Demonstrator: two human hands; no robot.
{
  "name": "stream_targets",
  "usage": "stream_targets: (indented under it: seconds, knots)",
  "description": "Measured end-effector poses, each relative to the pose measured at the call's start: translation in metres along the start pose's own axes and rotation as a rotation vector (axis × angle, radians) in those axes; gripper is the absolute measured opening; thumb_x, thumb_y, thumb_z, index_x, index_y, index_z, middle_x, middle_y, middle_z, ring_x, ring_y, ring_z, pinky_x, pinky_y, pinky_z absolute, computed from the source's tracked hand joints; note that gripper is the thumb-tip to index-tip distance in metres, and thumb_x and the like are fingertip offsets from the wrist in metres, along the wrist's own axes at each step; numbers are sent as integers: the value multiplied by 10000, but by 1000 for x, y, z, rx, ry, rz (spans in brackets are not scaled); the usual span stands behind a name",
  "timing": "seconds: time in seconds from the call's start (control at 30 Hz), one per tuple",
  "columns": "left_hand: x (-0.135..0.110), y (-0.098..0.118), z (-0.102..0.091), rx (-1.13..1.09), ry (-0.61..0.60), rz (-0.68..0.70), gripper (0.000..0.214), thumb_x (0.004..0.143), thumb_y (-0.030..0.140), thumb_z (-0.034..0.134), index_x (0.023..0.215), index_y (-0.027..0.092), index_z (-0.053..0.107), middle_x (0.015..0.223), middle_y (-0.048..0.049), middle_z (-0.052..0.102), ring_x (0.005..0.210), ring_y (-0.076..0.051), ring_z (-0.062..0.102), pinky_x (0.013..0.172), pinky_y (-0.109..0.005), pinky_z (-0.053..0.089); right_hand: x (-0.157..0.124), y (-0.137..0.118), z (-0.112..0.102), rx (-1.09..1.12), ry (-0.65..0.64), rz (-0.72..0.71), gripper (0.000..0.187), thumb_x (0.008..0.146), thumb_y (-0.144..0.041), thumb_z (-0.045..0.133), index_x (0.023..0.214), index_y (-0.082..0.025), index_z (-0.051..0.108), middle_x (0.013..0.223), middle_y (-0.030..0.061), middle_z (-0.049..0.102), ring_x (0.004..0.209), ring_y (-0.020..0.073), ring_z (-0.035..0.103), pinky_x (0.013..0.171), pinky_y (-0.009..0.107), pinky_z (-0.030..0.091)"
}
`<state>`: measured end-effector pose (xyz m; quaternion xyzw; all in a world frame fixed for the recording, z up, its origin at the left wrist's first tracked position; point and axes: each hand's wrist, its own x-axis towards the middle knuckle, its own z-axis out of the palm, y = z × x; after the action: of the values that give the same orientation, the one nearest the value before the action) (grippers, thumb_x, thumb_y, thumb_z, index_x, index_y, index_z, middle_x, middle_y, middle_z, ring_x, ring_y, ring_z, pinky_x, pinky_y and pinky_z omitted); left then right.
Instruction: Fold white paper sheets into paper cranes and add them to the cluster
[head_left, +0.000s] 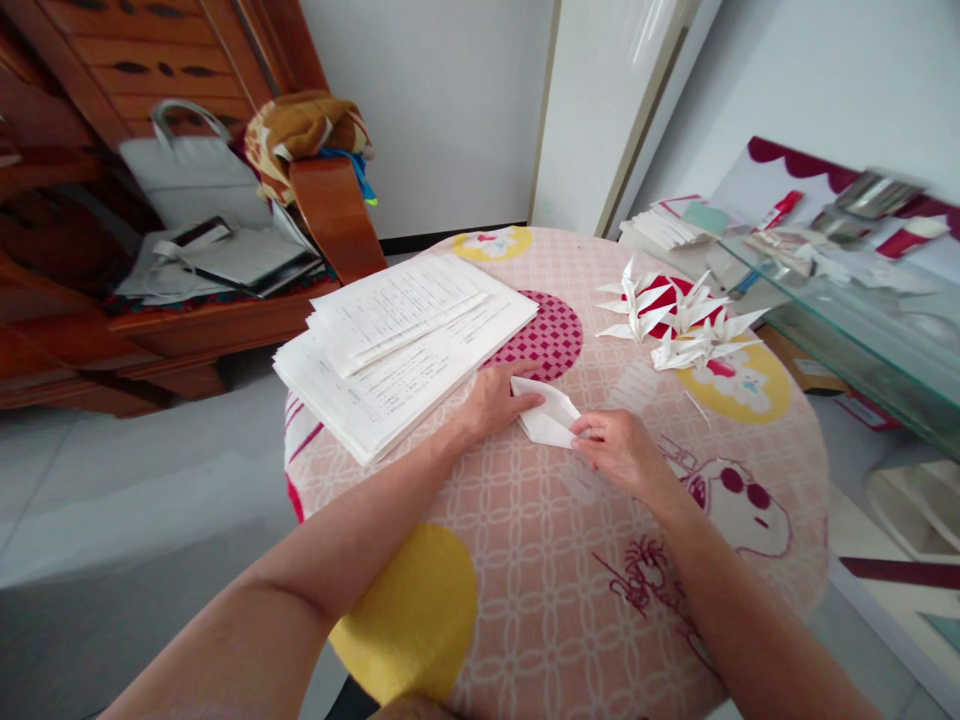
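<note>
Right hand (619, 448) pinches the lower right corner of a folded white paper (553, 415) between thumb and fingertips; the left hand (495, 405) lies at the opposite end, thumb over the edge, though I cannot tell how firmly it grips. The folded paper is near the middle of the cloth-covered tabletop (525, 560). It should be nearly weightless, thin and easily creased or torn, so it is best held by its layered edges and corners, with light pressure. Just left of the folded paper, and reaching beyond it, is a stack of printed sheets (442, 390). Farther off, beyond it to the right, white paper cranes (637, 305) cluster; their thin points look easy to bend. Well beyond it to the left, a pale handbag (187, 180) rests on a wooden seat (202, 320).
</note>
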<state>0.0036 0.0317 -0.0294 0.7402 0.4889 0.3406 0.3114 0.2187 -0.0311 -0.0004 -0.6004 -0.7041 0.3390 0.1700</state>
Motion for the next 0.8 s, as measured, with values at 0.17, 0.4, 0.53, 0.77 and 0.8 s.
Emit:
stream_targets:
  seconds: [0.17,0.4,0.53,0.77,0.8]
  knots:
    - [-2,-1,0,13,48,69,596,786,221,718,1360,180,567,1116,-68,730,919,-198,691,828,-319,558,-2,-4,-8,-358,143,43,39,795,-184,680,833,-172,681,767,60,726,721,199,662,646,280,410]
    - [-5,5,-6,356,30,422,446,876,212,642,1319,196,597,1290,-101,647,1200,-257,582,1068,-458,448,-12,-12,-4,-549,106,-113,149,885,-180,606,1026,-174,656,981,88,691,891,214,650,731,286,408]
    - [-8,13,-10,540,45,508,438,878,234,648,1315,232,608,1330,-96,626,1244,-288,542,1164,-570,306,-14,-15,2,-604,61,-163,166,927,-157,517,1025,-152,652,989,107,655,897,218,632,754,300,424]
    - [-8,18,-15,669,10,592,409,897,142,572,1290,240,629,1306,-82,643,1233,-272,536,1156,-561,316,-12,-22,14,-732,45,-168,297,935,-60,428,1149,-123,625,1069,145,636,966,246,600,789,330,451]
    - [-8,17,-14,667,-4,609,376,914,132,541,1266,216,645,1265,-92,664,1189,-265,558,1118,-533,370,-12,-23,15,-737,42,-185,313,939,-49,410,1156,-116,625,1074,147,635,981,250,592,809,336,452]
